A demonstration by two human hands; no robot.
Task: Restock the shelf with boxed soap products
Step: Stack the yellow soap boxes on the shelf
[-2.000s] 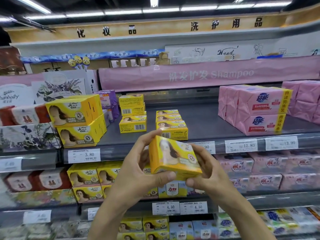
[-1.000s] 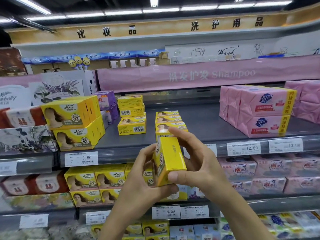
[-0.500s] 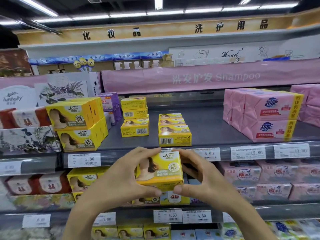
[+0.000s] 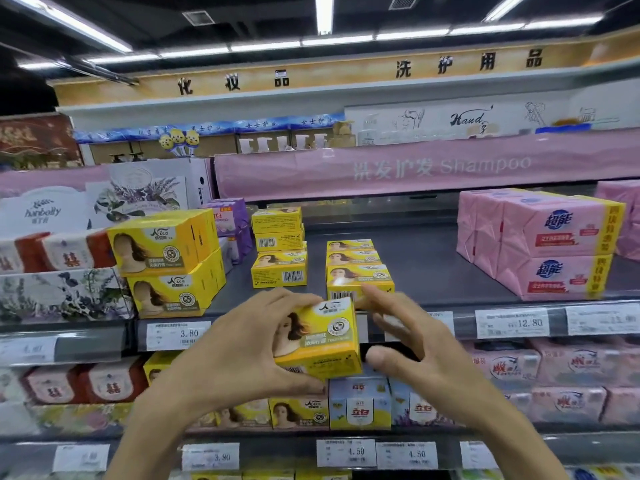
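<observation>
Only my left hand (image 4: 242, 344) pinches the small yellow cardboard soap box (image 4: 322, 341); my right hand (image 4: 415, 348) is spread loose at its other end, and whether its thumb touches I cannot tell. The box hangs just in front of and below the short stack of matching yellow boxes (image 4: 358, 271). Held one-handed, it could, I judge, twist free or knock that stack's front box off the edge. Under the stack runs the dark grey metal shelf (image 4: 433, 258). Right of the stack sit pink wrapped soap bundles (image 4: 550, 247), left of it larger yellow cartons (image 4: 162, 265), with ceiling strip lights (image 4: 324, 12) well above.
</observation>
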